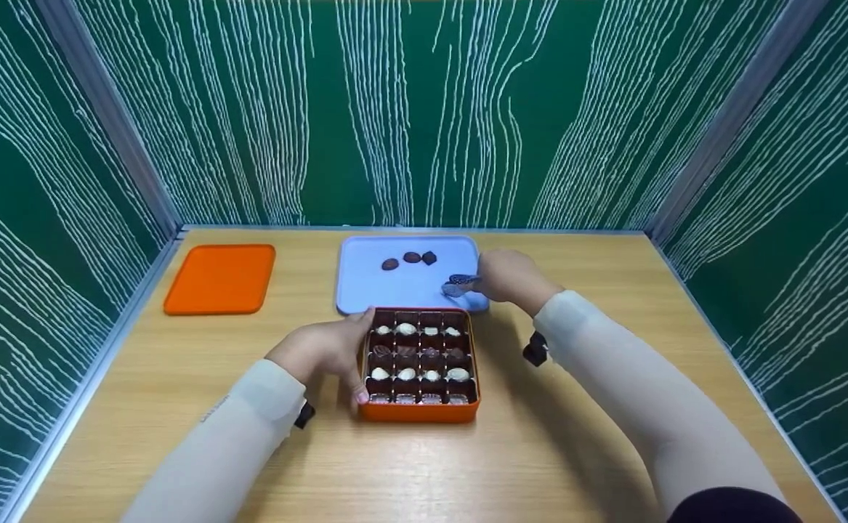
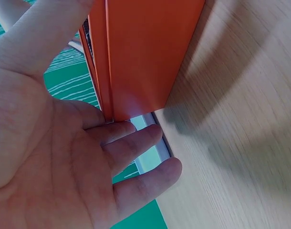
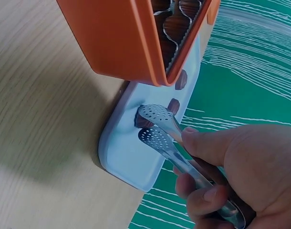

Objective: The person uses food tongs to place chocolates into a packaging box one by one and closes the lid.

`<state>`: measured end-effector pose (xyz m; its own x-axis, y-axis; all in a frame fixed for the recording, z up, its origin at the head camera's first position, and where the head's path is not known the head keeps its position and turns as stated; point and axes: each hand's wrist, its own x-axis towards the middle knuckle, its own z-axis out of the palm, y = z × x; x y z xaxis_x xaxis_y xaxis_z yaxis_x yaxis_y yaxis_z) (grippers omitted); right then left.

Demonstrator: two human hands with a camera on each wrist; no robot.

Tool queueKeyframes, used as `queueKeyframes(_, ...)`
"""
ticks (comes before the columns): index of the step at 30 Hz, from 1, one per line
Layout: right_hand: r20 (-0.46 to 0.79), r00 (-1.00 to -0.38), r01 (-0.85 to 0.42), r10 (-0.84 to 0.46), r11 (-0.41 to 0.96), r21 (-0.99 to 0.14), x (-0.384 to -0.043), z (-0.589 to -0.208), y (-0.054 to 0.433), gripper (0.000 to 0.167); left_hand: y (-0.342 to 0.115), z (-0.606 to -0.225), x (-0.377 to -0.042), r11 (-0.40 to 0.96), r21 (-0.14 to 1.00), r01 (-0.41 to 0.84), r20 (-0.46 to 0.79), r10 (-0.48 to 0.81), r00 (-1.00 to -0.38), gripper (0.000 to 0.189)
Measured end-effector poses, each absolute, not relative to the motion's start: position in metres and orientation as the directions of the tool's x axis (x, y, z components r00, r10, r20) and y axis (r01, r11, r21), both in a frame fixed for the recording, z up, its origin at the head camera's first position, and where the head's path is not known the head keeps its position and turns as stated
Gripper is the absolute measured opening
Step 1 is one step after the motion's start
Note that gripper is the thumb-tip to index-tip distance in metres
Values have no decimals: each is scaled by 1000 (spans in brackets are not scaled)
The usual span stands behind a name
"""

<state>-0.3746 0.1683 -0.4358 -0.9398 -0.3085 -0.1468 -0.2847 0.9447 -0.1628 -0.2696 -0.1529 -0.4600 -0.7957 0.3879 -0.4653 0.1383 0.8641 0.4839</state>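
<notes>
An orange box (image 1: 420, 412) of chocolates stands on the table, its divided insert holding white and dark pieces. My left hand (image 1: 329, 349) rests against the box's left side, thumb at the near corner and forefinger at the far corner. The left wrist view shows its other fingers (image 2: 150, 183) spread, fairly straight. My right hand (image 1: 509, 276) grips metal tongs (image 3: 157, 138) with perforated tips over the blue tray (image 1: 365, 294). Several dark chocolates (image 1: 390, 264) lie on that tray. Behind the tong tips sits a dark chocolate (image 3: 141, 120); I cannot tell whether they pinch it.
An orange lid-like tray (image 1: 220, 280) lies at the table's far left. The blue tray is directly behind the box. Green panels with white streaks (image 1: 373, 109) enclose the wooden table (image 1: 394, 472) at the back and both sides.
</notes>
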Motion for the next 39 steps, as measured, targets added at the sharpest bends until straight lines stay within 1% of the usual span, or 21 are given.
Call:
queueKeyframes(2,-145,-938,-295,-315,944,-145,-373,-432,171,32,-153,-460,-270,863,487,134,-466,387,-796,173)
queueKeyframes(4,-147,-934,-306,-325,942,-136,-370,-425,175,25,-154,-459,-270,863,488,133,-467,387,-795,173)
queueKeyframes(8,-151,-913,-362,-380,923,-131,-362,-409,181,30,-157,-460,-270,856,497,144,-456,399,-795,171)
queueKeyframes(12,-145,-902,-394,-406,913,-102,-357,-400,182,29,-161,-461,-270,859,492,143,-457,395,-797,170)
queueKeyframes(15,-129,-913,-378,-387,922,-85,-356,-404,180,27,-163,-463,-270,868,478,136,-464,381,-799,171)
queueKeyframes(21,-108,-930,-344,-350,936,-77,-364,-427,177,26,-159,-464,-269,867,480,135,-468,383,-796,171)
queueKeyframes(27,-143,-919,-337,-368,920,-202,-373,-437,178,31,-154,-463,-269,859,496,129,-466,389,-795,173)
queueKeyframes(30,-188,-919,-290,-346,918,-272,-376,-439,183,31,-154,-461,-269,857,500,126,-467,389,-794,174)
queueKeyframes(32,-213,-918,-266,-334,918,-295,-378,-439,189,31,-154,-460,-269,855,502,128,-466,393,-793,173)
queueKeyframes(34,-225,-919,-250,-324,919,-305,-378,-439,196,29,-154,-460,-269,852,507,130,-461,396,-794,173)
queueKeyframes(39,-236,-923,-244,-304,936,-253,-372,-437,208,28,-155,-460,-269,855,496,148,-455,402,-795,171)
